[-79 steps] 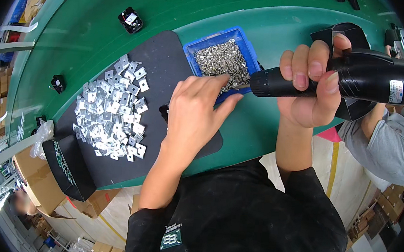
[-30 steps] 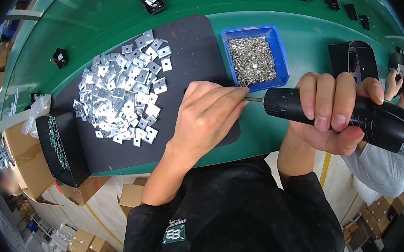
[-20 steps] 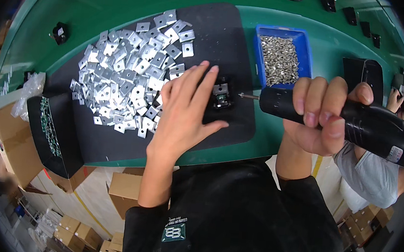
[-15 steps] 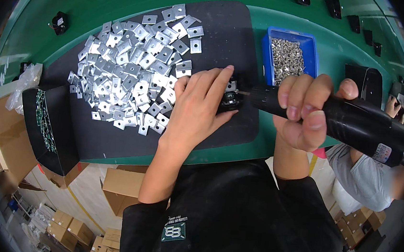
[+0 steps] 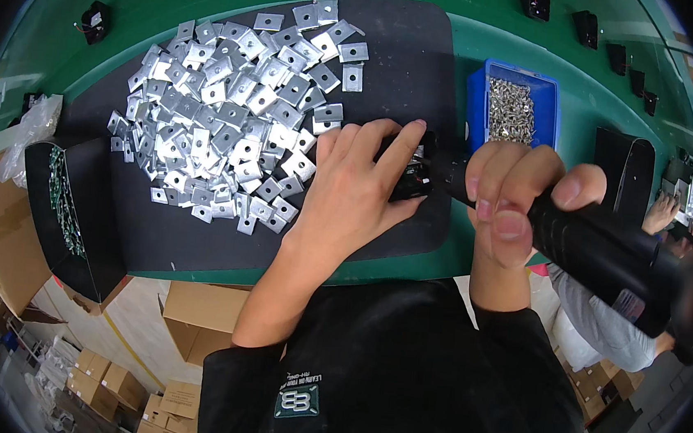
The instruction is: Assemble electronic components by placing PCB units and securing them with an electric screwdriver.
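While the right hand point(image 5: 521, 199) wrapped its fingers tightly round a smooth, tubular black power screwdriver point(image 5: 595, 242), the left hand point(image 5: 356, 183) clamped a small black housing point(image 5: 412, 181) between thumb and forefinger, over the right side of the matte dark mat point(image 5: 410, 53). The screwdriver's nose pointed at it; contact could not be told. Squarish, holed, glossy metal plates point(image 5: 230, 116) lay heaped leftward; shiny screws point(image 5: 511, 111) filled a blue plastic bin point(image 5: 546, 110) just beside the mat.

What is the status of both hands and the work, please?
Left hand on black unit; right hand gripping driver, aimed at unit; no obstruction visible between them, contact unclear.
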A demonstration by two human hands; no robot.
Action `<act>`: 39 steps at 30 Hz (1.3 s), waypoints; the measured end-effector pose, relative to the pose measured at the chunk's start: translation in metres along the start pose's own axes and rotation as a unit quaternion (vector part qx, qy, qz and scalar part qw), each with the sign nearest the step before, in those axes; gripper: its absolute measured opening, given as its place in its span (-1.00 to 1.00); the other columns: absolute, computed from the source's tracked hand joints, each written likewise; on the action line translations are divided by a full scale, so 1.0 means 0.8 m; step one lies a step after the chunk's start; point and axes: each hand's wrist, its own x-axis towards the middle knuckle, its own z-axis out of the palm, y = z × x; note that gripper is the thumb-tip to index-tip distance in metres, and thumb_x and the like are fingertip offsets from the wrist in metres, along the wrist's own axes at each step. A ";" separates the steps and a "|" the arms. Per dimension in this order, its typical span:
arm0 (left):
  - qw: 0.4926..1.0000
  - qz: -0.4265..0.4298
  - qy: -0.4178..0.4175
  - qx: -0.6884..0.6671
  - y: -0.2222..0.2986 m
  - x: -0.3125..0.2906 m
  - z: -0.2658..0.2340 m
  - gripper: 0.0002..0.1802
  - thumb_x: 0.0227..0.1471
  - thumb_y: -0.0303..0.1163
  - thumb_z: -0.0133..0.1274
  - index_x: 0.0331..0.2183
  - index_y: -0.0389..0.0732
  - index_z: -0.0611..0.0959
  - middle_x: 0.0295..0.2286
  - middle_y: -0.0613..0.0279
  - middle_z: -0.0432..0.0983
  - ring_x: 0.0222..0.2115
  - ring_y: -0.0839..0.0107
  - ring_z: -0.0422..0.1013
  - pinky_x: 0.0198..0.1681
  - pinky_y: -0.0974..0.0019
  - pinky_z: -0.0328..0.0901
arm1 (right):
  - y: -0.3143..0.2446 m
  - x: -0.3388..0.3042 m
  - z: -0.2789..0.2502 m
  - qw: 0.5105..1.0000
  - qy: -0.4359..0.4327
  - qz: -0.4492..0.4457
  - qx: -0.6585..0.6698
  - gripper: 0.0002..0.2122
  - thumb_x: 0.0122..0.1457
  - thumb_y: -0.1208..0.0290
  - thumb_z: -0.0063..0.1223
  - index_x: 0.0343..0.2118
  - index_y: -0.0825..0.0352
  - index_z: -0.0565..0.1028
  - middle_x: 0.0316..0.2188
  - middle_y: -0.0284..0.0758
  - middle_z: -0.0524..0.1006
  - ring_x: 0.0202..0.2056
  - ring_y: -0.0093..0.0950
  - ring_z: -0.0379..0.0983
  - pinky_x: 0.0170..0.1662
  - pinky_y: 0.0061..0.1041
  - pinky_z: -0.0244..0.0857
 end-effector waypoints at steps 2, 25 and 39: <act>1.000 0.008 0.008 0.001 -0.003 0.003 0.000 -0.24 -0.51 -0.32 0.28 -0.10 -0.16 0.43 -0.31 0.19 0.33 -0.35 0.28 0.26 -0.24 0.26 0.09 | 0.002 0.001 0.003 1.000 -0.014 0.004 0.003 -0.59 -0.11 0.72 0.04 -0.24 0.21 0.16 -0.66 -0.41 0.28 -0.65 -0.52 0.22 -0.53 -0.50 0.25; 0.997 0.004 -0.026 0.070 0.016 0.018 -0.013 -0.24 -0.50 -0.37 0.28 -0.11 -0.24 0.41 -0.29 0.10 0.39 -0.26 0.16 0.31 -0.14 0.20 0.12 | -0.067 0.009 -0.036 0.978 0.059 -0.101 0.175 -0.48 0.02 0.53 0.05 0.03 0.13 0.13 -0.61 -0.46 0.30 -0.63 -0.57 0.23 -0.50 -0.53 0.19; 0.957 0.013 -0.045 0.287 -0.045 0.263 -0.003 -0.12 -0.36 -0.21 0.22 0.05 -0.19 0.26 -0.04 -0.08 0.26 -0.02 0.02 0.20 0.00 0.05 0.12 | -0.034 -0.014 -0.127 0.963 0.265 -0.022 -0.053 -0.53 -0.04 0.45 0.10 -0.05 0.29 0.18 -0.62 -0.44 0.24 -0.64 -0.62 0.18 -0.51 -0.57 0.15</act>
